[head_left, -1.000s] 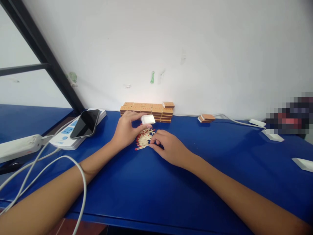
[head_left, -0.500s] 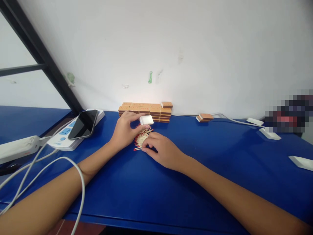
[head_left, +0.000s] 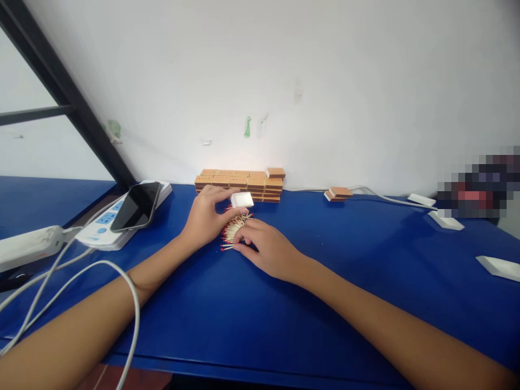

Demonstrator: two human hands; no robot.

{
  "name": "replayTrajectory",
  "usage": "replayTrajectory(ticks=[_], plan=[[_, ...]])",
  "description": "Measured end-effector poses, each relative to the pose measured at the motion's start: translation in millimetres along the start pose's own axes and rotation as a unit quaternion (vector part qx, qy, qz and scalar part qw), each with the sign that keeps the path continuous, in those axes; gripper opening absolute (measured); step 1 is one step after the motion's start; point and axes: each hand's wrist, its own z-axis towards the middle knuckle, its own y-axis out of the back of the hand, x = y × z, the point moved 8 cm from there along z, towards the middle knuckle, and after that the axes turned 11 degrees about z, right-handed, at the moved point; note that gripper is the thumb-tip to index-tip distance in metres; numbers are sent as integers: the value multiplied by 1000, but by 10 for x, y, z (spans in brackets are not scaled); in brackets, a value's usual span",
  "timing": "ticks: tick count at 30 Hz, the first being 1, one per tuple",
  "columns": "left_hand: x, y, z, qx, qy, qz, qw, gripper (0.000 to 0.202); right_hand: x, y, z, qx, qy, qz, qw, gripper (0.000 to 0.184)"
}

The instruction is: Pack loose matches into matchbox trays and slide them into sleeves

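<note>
Red-tipped match pile [head_left: 229,232] on a blue tabletop [head_left: 317,336]

Just behind the match pile, the left hand [head_left: 207,216] holds a small white tray [head_left: 244,200] between its thumb and fingers. At the pile's right edge, the right hand [head_left: 264,244] is curled, with thumb and fingertips drawn narrow against the matches; whether it has any pinched cannot be told, as the hand itself covers that spot. The pile's matches fan out loosely, many red heads pointing left.

Beyond the pile, near the wall [head_left: 345,81], stands a stack of brown matchboxes [head_left: 239,183], with a single box [head_left: 275,173] resting on its right end. Farther back and to the right of the pile lie two more boxes [head_left: 341,193], one overlapping the other. Well right of the pile sit several loose white trays [head_left: 447,220].

Left of the pile, a dark-screened phone [head_left: 136,206] rests on a white power strip [head_left: 101,238], and a white cable [head_left: 136,314] loops across the left forearm [head_left: 101,319].
</note>
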Motion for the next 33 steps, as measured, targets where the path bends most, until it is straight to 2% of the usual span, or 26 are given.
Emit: replayTrajectory(ticks=[5,8,13,19,23,27,30,33], plan=[[16,-10,0,6,1,2,1000,42,-37,-15,-3,20,-19,-20,999,15],[28,-14,4,11,-3,7,1000,43,-48,56,-13,24,-14,-34,999,15],[29,-24,8,23,-2,13,1000,42,-16,275,-28,-24,-13,-26,999,12],[7,-33,4,24,-5,17,1000,43,34,96,-50,26,-20,-17,999,3],[3,-41,1,25,-7,12,1000,42,-9,18,-19,25,-46,-34,998,9],[17,-42,-4,27,-4,11,1000,43,-30,-40,2,49,-73,-53,995,14],[33,-44,-5,30,0,11,999,42,-30,-5,-26,62,-79,-67,993,14],[37,-51,-3,32,3,7,999,41,-7,187,-52,32,-48,-47,997,14]])
